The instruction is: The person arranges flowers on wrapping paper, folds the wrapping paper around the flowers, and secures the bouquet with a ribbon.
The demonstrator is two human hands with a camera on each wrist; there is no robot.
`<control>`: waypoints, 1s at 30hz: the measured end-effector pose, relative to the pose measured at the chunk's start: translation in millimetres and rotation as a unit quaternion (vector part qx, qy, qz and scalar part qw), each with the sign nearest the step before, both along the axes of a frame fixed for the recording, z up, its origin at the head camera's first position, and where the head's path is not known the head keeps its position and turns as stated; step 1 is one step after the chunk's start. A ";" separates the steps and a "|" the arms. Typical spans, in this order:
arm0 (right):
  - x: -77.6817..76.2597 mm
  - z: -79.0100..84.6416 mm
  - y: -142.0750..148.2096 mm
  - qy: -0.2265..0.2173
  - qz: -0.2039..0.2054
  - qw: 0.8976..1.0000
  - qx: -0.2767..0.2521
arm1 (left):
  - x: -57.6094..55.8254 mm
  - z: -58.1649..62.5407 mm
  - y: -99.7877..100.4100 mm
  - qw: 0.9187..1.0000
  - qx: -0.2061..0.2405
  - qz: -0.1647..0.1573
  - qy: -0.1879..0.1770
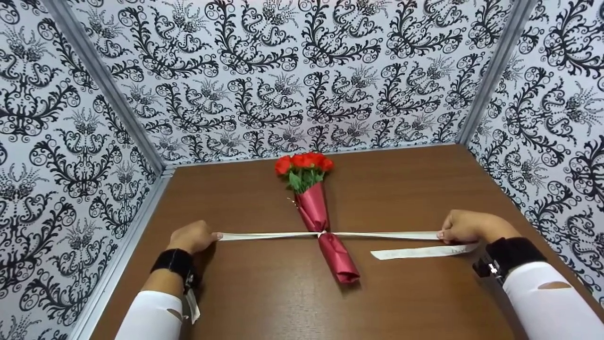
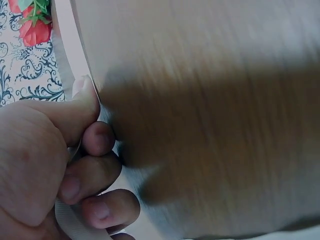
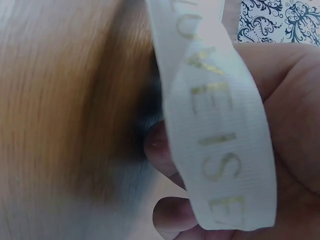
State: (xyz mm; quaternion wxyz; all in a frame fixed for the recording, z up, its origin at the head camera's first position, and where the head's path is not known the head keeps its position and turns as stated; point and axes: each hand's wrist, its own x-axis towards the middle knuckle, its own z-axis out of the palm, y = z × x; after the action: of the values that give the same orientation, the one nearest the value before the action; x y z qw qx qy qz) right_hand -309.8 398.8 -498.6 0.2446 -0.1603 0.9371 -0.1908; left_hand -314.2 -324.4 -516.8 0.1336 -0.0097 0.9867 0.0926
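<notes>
A bouquet of red roses (image 1: 304,163) in dark red wrapping paper (image 1: 314,205) lies on the brown table. White ribbon (image 1: 269,235) is tied in a knot round the wrapping's narrow middle and stretches taut to both sides. At the left, my left hand (image 1: 191,236) pinches one length between thumb and curled fingers; a tail hangs below the wrist. My right hand (image 1: 465,226) grips the other length at the right, and its loose end (image 1: 415,252) trails back over the table. Gold lettering shows on the ribbon (image 3: 220,125) in the right wrist view.
The wooden table (image 1: 236,293) ends against black-and-white patterned walls (image 1: 292,85) at the back and both sides. Grey metal strips (image 1: 495,66) line the corners. Each wrist wears a black band (image 1: 514,255) with a small device.
</notes>
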 end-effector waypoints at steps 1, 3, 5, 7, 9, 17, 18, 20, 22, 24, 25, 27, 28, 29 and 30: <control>1.3 0.3 -1.9 -0.004 -0.002 1.000 0.005 | -0.3 -0.7 0.0 1.000 -0.002 0.000 -0.001; 4.5 1.1 -7.0 -0.007 0.003 1.000 0.015 | -0.5 -0.5 1.6 1.000 -0.014 -0.003 0.006; 8.0 2.9 -14.3 -0.002 0.017 0.999 0.030 | -0.6 1.3 4.9 1.000 -0.026 -0.008 0.015; 11.1 6.3 -22.8 0.009 0.024 0.999 0.042 | -0.2 5.0 9.4 0.999 -0.036 -0.010 0.027; 12.8 11.0 -30.5 0.025 0.019 0.999 0.045 | 0.0 9.1 14.9 0.998 -0.044 -0.009 0.034; -2.3 23.1 -48.4 0.094 -0.022 0.995 0.029 | -5.0 13.9 53.1 0.996 -0.047 -0.018 0.070; -5.7 23.0 -50.8 0.105 -0.017 0.994 0.032 | -5.5 13.2 59.8 0.996 -0.048 -0.028 0.077; -12.7 21.8 -55.9 0.125 -0.015 0.991 0.039 | -6.1 12.8 74.7 0.994 -0.046 -0.052 0.085; -19.0 19.8 -60.8 0.148 -0.019 0.988 0.045 | -6.1 12.3 90.1 0.991 -0.037 -0.082 0.095; -23.9 17.8 -65.1 0.167 -0.024 0.984 0.050 | -4.9 10.4 104.8 0.988 -0.025 -0.115 0.103; -25.8 16.5 -67.4 0.171 -0.027 0.983 0.052 | -3.9 9.6 111.8 0.986 -0.018 -0.130 0.106; -28.7 14.2 -72.1 0.177 -0.030 0.982 0.058 | -1.7 7.6 123.5 0.980 -0.005 -0.159 0.117; -29.5 13.5 -74.6 0.178 -0.027 0.982 0.061 | -0.7 6.4 127.9 0.977 0.000 -0.172 0.125; -30.2 12.6 -77.2 0.179 -0.024 0.981 0.066 | 0.0 5.3 131.7 0.974 0.002 -0.182 0.135; -30.5 12.2 -80.4 0.183 -0.020 0.980 0.070 | 0.5 4.8 134.5 0.970 0.004 -0.190 0.149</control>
State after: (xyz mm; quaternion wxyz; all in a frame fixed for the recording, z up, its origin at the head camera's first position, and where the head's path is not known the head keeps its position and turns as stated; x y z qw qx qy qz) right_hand -340.3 318.5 -486.3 0.0755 -0.1559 0.9801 -0.0973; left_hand -313.7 -189.9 -512.1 -0.0001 0.1923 0.9789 0.0696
